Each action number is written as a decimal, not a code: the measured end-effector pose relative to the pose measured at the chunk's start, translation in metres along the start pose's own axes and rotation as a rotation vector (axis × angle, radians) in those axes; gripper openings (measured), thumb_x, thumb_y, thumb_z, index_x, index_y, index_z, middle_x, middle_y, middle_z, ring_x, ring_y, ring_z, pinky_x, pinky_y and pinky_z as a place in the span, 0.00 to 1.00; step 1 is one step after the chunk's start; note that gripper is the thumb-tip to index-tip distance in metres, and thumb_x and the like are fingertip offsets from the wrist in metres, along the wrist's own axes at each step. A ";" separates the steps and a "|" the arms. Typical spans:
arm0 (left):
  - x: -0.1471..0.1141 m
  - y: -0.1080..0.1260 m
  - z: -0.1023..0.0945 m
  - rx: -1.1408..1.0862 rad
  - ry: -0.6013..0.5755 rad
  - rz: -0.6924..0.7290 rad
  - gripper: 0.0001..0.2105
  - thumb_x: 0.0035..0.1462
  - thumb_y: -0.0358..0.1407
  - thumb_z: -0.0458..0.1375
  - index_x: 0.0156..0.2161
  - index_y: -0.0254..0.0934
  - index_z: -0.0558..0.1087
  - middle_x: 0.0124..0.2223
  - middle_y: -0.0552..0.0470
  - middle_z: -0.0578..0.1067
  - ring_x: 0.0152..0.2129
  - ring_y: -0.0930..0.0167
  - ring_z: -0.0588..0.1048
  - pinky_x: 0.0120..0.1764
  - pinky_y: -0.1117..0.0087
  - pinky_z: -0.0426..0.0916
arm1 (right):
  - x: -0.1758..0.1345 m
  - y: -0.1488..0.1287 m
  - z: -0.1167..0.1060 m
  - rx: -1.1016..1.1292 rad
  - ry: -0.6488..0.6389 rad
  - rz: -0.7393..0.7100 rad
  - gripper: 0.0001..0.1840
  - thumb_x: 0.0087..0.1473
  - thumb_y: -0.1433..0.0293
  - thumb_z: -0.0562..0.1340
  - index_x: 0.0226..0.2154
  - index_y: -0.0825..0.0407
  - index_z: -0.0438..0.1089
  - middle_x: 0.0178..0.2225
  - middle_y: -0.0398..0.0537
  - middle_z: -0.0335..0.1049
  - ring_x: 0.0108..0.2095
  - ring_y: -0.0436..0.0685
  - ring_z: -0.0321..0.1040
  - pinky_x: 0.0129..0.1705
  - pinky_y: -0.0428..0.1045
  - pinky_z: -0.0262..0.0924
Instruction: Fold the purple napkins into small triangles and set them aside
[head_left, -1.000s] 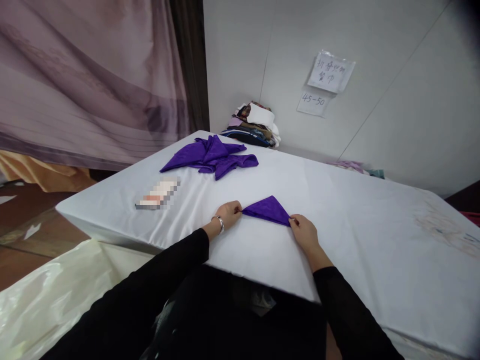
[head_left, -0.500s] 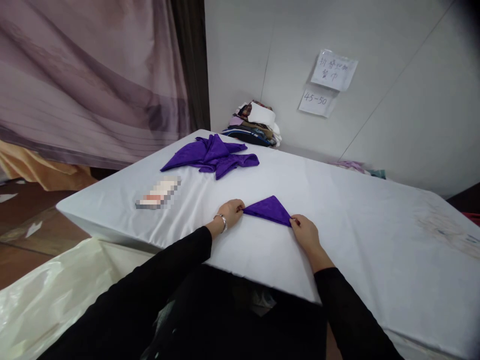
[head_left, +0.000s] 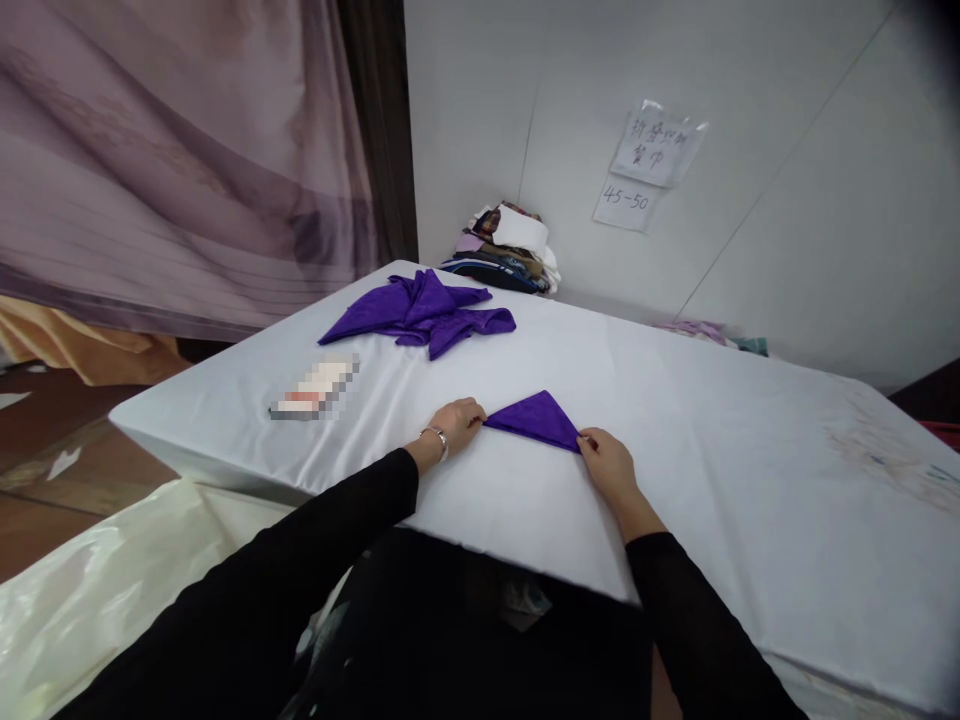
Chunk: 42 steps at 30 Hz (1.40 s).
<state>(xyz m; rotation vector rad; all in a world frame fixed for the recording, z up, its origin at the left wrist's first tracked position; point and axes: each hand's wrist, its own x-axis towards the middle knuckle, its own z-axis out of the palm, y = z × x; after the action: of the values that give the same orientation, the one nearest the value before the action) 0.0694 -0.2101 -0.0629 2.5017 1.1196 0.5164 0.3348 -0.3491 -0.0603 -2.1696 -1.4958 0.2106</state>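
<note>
A purple cloth napkin (head_left: 536, 417) lies on the white-covered table, folded into a triangle with its peak pointing away from me. My left hand (head_left: 456, 424), with a silver bracelet at the wrist, pinches the left corner. At the opposite corner, the thumb and fingers of my right hand (head_left: 606, 462) are closed on the cloth. The folded edge between the two hands runs nearly straight. Beyond it, a loose heap of purple napkins (head_left: 424, 312) lies crumpled.
A blurred-out flat object (head_left: 315, 388) rests left of the napkin on the white tablecloth (head_left: 720, 470). Folded clothes (head_left: 504, 250) are stacked by the wall beyond the table's far edge. Paper signs (head_left: 649, 150) hang on the wall. Pale plastic sheeting (head_left: 127, 590) is at lower left.
Both hands keep their pinch on the napkin's corners, and its triangle shape looks the same. The view has shifted very slightly.
</note>
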 end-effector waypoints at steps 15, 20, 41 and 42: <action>-0.003 0.007 -0.009 0.122 -0.015 0.012 0.07 0.53 0.36 0.55 0.35 0.41 0.75 0.38 0.52 0.73 0.37 0.68 0.71 0.40 0.69 0.65 | 0.000 0.000 0.000 -0.006 0.001 -0.012 0.14 0.54 0.64 0.52 0.37 0.48 0.70 0.30 0.43 0.70 0.31 0.53 0.64 0.32 0.47 0.54; 0.002 0.011 -0.008 0.159 -0.028 -0.029 0.06 0.54 0.38 0.56 0.31 0.40 0.74 0.36 0.53 0.73 0.35 0.70 0.71 0.36 0.70 0.65 | 0.001 0.001 0.001 -0.010 0.001 -0.017 0.14 0.53 0.64 0.52 0.37 0.48 0.70 0.30 0.43 0.70 0.31 0.54 0.64 0.32 0.47 0.53; 0.013 0.005 -0.009 0.186 -0.092 0.094 0.16 0.54 0.29 0.50 0.48 0.43 0.68 0.39 0.54 0.73 0.33 0.71 0.72 0.35 0.72 0.64 | -0.002 0.005 0.000 0.084 0.021 -0.051 0.15 0.51 0.68 0.53 0.40 0.50 0.70 0.32 0.44 0.69 0.33 0.54 0.64 0.37 0.49 0.57; 0.014 0.005 -0.009 0.207 -0.109 0.107 0.18 0.55 0.29 0.49 0.50 0.44 0.67 0.39 0.54 0.73 0.34 0.71 0.72 0.35 0.72 0.65 | -0.003 0.005 -0.001 0.103 0.020 -0.044 0.15 0.50 0.69 0.54 0.40 0.50 0.70 0.32 0.44 0.69 0.33 0.54 0.64 0.38 0.49 0.57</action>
<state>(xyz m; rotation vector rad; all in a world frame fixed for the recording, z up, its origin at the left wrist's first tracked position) 0.0770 -0.2009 -0.0499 2.7428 1.0499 0.3006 0.3381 -0.3536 -0.0622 -2.0501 -1.4861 0.2447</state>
